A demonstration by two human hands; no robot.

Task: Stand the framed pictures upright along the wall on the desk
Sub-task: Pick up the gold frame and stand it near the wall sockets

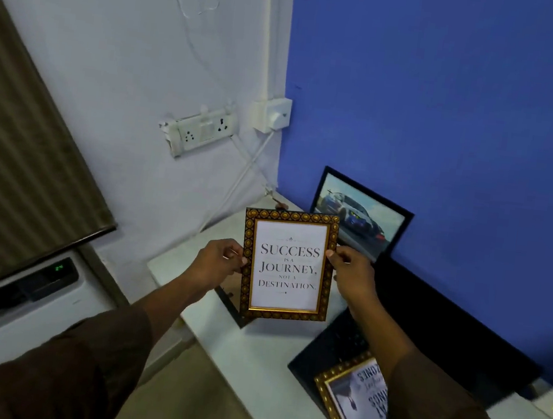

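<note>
— Head view: how far along is the person?

— One black-framed car picture (359,215) leans upright against the blue wall (452,108); the left hand (219,259) and right hand (352,273) pinch the gold-patterned quote frame (287,265) by its sides, above the white desk (251,354).

— What remains?

— That frame; also a gold-framed print (354,402) lying flat on the black laptop (443,335).

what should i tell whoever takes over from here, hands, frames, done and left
Left hand and right hand each grip a side of the "Success is a Journey" frame, held upright in the air above the desk.
Done: the car picture leans against the blue wall.
Left: stand the held frame by the wall, then the gold frame lying on the laptop.
</note>
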